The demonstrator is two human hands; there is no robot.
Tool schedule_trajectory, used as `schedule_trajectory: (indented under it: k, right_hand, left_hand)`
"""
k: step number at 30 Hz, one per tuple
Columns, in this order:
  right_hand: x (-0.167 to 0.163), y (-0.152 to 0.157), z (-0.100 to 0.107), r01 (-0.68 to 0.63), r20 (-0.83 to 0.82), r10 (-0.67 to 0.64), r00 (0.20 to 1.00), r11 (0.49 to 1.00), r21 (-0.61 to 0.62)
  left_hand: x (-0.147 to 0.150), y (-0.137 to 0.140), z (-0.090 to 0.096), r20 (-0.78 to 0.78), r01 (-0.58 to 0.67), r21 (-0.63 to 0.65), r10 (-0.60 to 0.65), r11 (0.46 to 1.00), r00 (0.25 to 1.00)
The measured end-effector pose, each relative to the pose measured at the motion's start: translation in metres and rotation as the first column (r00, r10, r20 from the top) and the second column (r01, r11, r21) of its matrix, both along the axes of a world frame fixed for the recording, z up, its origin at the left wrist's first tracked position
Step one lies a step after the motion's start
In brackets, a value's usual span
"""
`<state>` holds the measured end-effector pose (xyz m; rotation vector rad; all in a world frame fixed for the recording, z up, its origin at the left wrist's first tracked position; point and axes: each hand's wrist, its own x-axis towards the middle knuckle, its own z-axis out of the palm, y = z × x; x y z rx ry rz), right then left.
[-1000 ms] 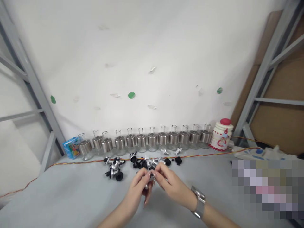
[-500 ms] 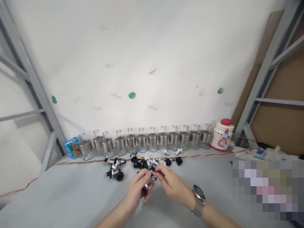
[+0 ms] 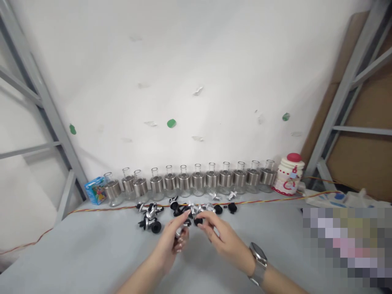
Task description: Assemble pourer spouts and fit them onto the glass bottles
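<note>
My left hand (image 3: pixel 171 239) is closed round a silver-and-black bottle pourer (image 3: pixel 179 232), partly hidden by the fingers. Just to its right, the thumb and fingertips of my right hand (image 3: pixel 222 233) pinch a small round black cap (image 3: pixel 198 221). A gap separates the two hands. Beyond them lies a loose heap of silver and black pourer parts (image 3: pixel 176 207). Another cluster of silver-and-black pourers (image 3: pixel 150 216) rests left of my left hand. Two black caps, one of them a round cap (image 3: pixel 232 207), lie beyond my right hand.
Glass bottles with steel sleeves (image 3: pixel 184 179) stand in a row along the white wall. A blue box (image 3: pixel 95 190) is at the left end, a cream jar with a red lid (image 3: pixel 288 175) at the right. A twisted red-yellow wire (image 3: pixel 254 202) crosses the grey table (image 3: pixel 92 245).
My hands have come apart: the left moved left with the silver pourer, while the right stays near its place with the black cap at its fingertips.
</note>
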<state>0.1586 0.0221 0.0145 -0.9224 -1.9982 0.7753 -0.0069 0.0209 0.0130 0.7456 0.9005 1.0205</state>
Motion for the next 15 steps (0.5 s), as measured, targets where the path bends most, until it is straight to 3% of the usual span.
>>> schedule_trajectory:
  k: [4,9,15]
  right_hand:
    - [0.003,0.004,-0.006,0.018,-0.093,-0.027,0.995,0.995,-0.094]
    - [0.001,0.006,-0.014,-0.028,-0.08,0.02,0.997,0.995,-0.101]
    - [0.005,0.008,-0.014,0.002,-0.005,-0.002,1.0,1.0,-0.022]
  left_hand:
    - [-0.016,0.014,0.002,-0.003,0.023,0.011,-0.023,1.0,1.0]
    - [-0.022,0.022,-0.004,-0.118,-0.046,0.078,0.055,0.996,0.991]
    - [-0.035,0.031,-0.005,-0.331,-0.21,0.239,0.282,0.948,0.9]
